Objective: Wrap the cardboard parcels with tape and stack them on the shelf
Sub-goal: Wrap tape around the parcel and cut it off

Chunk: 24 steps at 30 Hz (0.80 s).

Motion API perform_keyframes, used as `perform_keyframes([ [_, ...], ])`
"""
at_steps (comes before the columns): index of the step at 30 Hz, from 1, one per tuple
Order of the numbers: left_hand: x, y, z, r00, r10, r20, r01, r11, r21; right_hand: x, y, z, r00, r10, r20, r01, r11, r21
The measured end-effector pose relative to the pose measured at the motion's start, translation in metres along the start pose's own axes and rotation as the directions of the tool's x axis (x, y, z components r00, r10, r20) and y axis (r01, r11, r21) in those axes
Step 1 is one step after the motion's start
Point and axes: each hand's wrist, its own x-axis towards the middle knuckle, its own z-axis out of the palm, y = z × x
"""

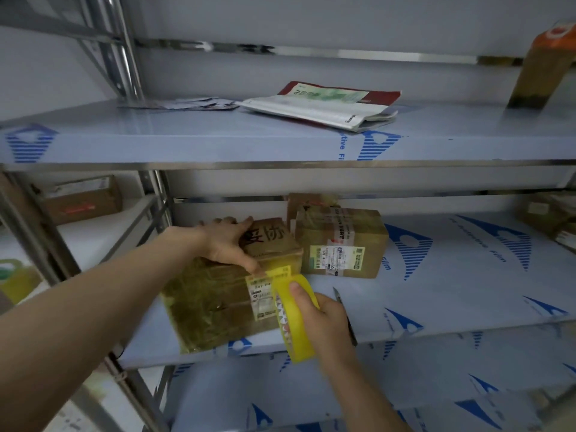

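Pressing flat on a cardboard parcel (230, 288) at centre frame on the middle shelf (452, 294), the left hand (229, 241) lies open, thumb near the label; the right hand (327, 319) grips a yellow tape roll (294, 319) and a thin blade-like tool (344, 313); a second taped parcel (339, 241) stands just beside, toward the right

The left hand (229, 241) reaches forward on an outstretched bare arm, palm down, fingers spread flat. The right hand (324, 319) is curled closed, thumb on top.
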Motion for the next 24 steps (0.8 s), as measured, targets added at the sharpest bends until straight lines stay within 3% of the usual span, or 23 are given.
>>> perform_keyframes([
  [3,-0.005,-0.001,-0.003,0.994,0.098,-0.041,-0.103,0.981,-0.166,-0.013,-0.018,-0.009,0.993,0.069,0.101,-0.074,0.996,0.051],
  [7,-0.014,-0.015,-0.014,0.964,0.198,0.177,-0.053,0.797,-0.601,-0.02,-0.057,-0.031,0.951,-0.077,0.299,0.026,0.985,0.17],
  [9,-0.015,-0.018,-0.009,0.956,0.208,0.208,-0.014,0.738,-0.674,-0.011,-0.07,-0.026,0.948,-0.081,0.307,0.055,0.994,0.092],
  [11,-0.01,-0.024,-0.005,0.992,0.102,0.075,-0.034,0.783,-0.621,0.007,-0.077,-0.013,0.967,-0.047,0.25,0.034,0.998,0.058],
  [13,-0.005,-0.032,-0.004,0.992,0.003,-0.126,-0.054,0.914,-0.402,0.031,-0.084,0.006,0.981,-0.07,0.183,0.065,0.997,0.035],
  [15,-0.005,-0.03,0.003,0.93,-0.007,-0.368,-0.007,0.999,-0.039,0.055,-0.089,0.028,0.98,-0.103,0.168,0.105,0.994,-0.003],
  [17,-0.007,-0.016,0.025,0.845,0.063,-0.53,-0.018,0.996,0.089,0.076,-0.092,0.048,0.979,-0.14,0.149,0.147,0.989,-0.034],
  [19,-0.01,0.0,0.054,0.89,0.116,-0.442,-0.139,0.99,-0.02,0.098,-0.089,0.06,0.988,-0.124,0.096,0.127,0.992,-0.024],
  [22,-0.017,0.012,0.092,0.985,0.156,-0.072,-0.163,0.981,-0.106,0.119,-0.075,0.064,0.989,-0.068,0.128,0.075,0.996,-0.05],
  [24,-0.015,0.015,0.107,0.99,0.133,-0.046,-0.135,0.99,-0.04,0.122,-0.064,0.062,0.982,-0.049,0.184,0.068,0.993,-0.095],
])
